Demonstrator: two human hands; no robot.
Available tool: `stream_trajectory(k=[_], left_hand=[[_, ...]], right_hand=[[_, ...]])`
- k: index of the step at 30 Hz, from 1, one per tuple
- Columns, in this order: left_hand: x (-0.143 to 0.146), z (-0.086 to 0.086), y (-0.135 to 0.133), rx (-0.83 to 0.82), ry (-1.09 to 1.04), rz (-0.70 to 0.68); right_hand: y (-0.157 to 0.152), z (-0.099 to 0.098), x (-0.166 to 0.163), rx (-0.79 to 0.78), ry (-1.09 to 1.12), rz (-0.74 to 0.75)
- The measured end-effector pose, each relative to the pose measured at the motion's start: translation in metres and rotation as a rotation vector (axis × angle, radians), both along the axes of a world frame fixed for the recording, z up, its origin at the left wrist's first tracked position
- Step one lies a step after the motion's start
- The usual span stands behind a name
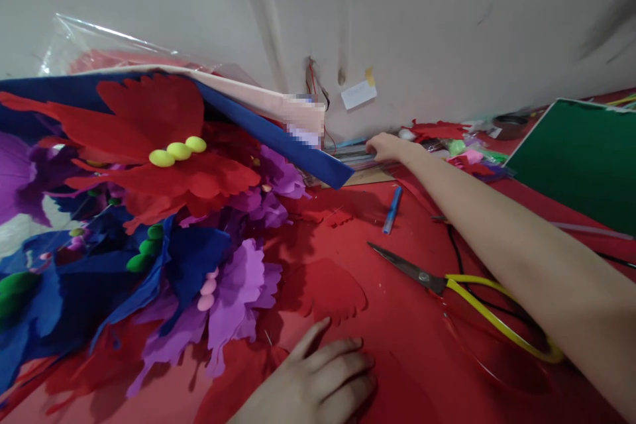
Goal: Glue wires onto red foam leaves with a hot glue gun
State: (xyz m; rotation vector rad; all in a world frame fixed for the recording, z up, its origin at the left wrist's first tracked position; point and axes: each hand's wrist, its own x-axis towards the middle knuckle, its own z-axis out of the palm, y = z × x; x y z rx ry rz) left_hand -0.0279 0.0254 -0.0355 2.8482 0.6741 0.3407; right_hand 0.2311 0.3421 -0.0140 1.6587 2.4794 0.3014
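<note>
My left hand (318,377) lies flat, fingers apart, on the red felt sheet (397,338) at the bottom of the view, beside a cut red felt petal (325,291). My right arm stretches far across the table; my right hand (387,146) rests on a bundle of long thin clear sticks (352,159) by the wall, fingers curled over them. A large felt flower arrangement (149,212) in red, purple and blue fills the left side.
Yellow-handled scissors (447,288) lie under my right forearm. A blue pen (392,209) lies near the sticks. A green sheet (576,159) leans at the right. Felt scraps (447,136) litter the back edge by the grey wall (447,26).
</note>
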Motion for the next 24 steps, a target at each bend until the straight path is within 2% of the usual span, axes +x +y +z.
stream_trajectory(k=[10,24], left_hand=[[0.0,0.001,0.0,0.031,-0.009,0.0],[-0.002,0.0,0.002,0.079,0.016,-0.025]], right_hand=[[-0.014,-0.006,0.012,0.101,-0.002,0.049],[-0.021,0.001,0.001,0.092,-0.117,0.013]])
